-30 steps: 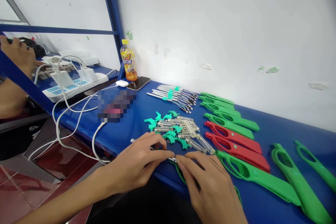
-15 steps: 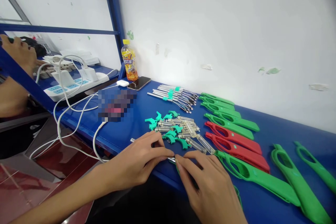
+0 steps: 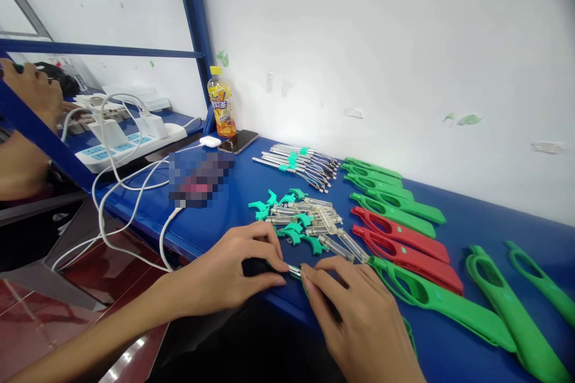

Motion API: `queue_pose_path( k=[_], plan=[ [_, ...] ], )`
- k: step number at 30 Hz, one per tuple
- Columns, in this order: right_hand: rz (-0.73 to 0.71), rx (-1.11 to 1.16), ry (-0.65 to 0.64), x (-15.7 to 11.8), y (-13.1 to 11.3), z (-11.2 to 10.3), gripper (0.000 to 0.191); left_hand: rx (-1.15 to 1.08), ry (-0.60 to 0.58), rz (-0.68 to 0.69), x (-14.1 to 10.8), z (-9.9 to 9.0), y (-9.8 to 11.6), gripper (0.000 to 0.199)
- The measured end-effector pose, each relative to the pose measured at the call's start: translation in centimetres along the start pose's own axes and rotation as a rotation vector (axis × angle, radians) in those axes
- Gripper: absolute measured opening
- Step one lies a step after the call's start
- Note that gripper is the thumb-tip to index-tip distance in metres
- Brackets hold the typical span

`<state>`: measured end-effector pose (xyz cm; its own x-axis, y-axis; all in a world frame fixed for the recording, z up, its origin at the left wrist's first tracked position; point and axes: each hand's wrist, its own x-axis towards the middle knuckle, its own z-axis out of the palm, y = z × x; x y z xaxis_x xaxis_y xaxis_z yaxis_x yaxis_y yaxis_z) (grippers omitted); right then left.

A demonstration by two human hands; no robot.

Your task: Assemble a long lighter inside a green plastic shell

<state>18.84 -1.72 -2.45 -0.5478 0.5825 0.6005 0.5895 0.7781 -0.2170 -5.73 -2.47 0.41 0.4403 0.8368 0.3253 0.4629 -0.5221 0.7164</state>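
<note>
The silver metal tube (image 3: 294, 271) lies between the two hands at the near side of the blue table (image 3: 242, 191), with clear plastic cylinders (image 3: 336, 248) and teal clips (image 3: 315, 245) heaped loosely at twelve o'clock from it. It should handle as a light, stiff piece, slick enough to roll under a fingertip; the best hold is probably a thumb-and-forefinger pinch on its sides near either end. If it has thin wires (image 3: 311, 177) like those on the silver rods (image 3: 271, 163) farther off at twelve o'clock, they would likely be its fragile part. Only a short length shows, bright, smooth and rounded; fingers hide the rest. The left hand (image 3: 229, 269) sets its forefinger tip at the ten-o'clock end, thumb apart from that finger. The right hand (image 3: 359, 308) bunches its fingertips over the four-o'clock end; whether they pinch or merely press, I cannot tell. The nearest whole green casing (image 3: 467, 314) lies at three o'clock.
</note>
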Motion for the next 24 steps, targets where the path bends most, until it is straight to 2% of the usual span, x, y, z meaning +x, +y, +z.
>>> queue_pose_path(
  k=[4, 6, 12, 15, 19, 24],
  plan=[
    [0.013, -0.009, 0.052, 0.3, -0.3, -0.1, 0.029, 0.016, 0.06, -0.049, 0.2, 0.2, 0.3, 0.013],
    [0.016, -0.006, 0.059, 0.3, -0.5, -0.2, 0.032, 0.015, 0.082, -0.071, 0.2, 0.3, 0.4, 0.009],
    [0.034, 0.008, 0.051, 0.5, -0.5, -0.4, 0.032, 0.01, 0.045, -0.144, 0.1, 0.4, 0.3, 0.014],
    [0.046, 0.013, 0.045, 0.3, -0.4, -0.2, 0.032, 0.05, 0.036, -0.129, 0.1, 0.6, 0.2, 0.022],
    [0.065, 0.045, 0.008, -0.2, -0.2, -0.1, 0.023, 0.061, 0.037, -0.083, 0.1, 0.6, 0.1, 0.017],
    [0.076, 0.122, -0.035, -0.5, 0.3, -1.7, 0.029, 0.063, 0.035, -0.06, 0.2, 0.5, -0.1, 0.014]
  ],
)
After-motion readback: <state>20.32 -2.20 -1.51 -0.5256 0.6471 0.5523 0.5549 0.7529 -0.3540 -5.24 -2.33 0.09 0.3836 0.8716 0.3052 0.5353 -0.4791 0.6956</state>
